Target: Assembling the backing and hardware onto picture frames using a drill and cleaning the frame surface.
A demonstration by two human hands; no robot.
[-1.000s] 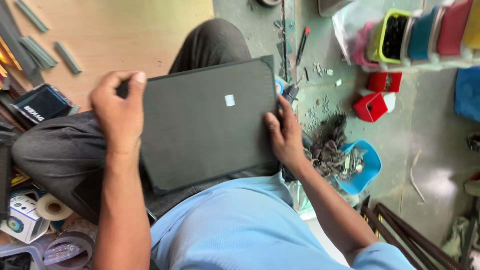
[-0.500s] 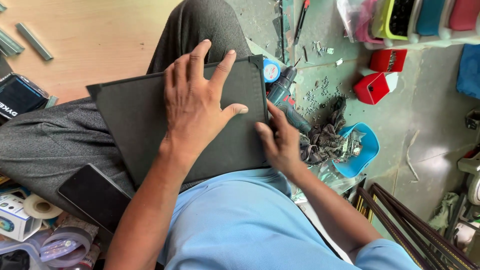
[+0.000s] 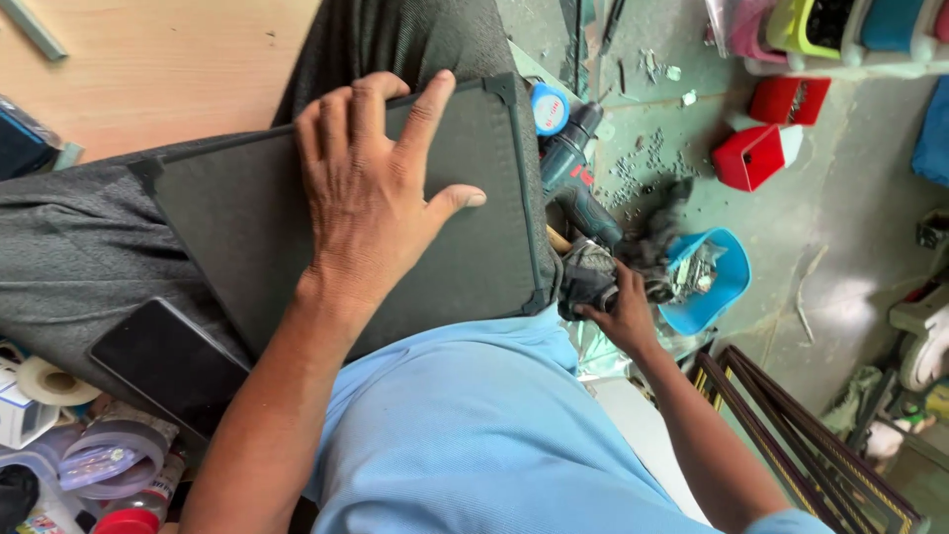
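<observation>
A dark grey rectangular board (image 3: 247, 227) with black corner pieces lies across my lap. My left hand (image 3: 371, 198) rests flat on it, fingers spread, thumb pointing right. My right hand (image 3: 621, 311) is down at the floor beside my right thigh. Its fingers curl around the dark lower end of a blue-grey cordless drill (image 3: 583, 188) that lies next to the board's right edge. A dark rag (image 3: 657, 242) is bunched just past the hand.
A blue bowl of metal bits (image 3: 717, 287) sits right of the hand, with red boxes (image 3: 756, 153) beyond. A black phone (image 3: 168, 366) lies on my left thigh. Tape rolls (image 3: 49, 381) are at lower left and picture frames (image 3: 820, 455) at lower right. A wooden panel (image 3: 158, 69) lies on the floor.
My right hand has left the board's right edge and dropped to the drill on the floor. My left hand, first gripping the board's left corner, now lies flat on its middle.
</observation>
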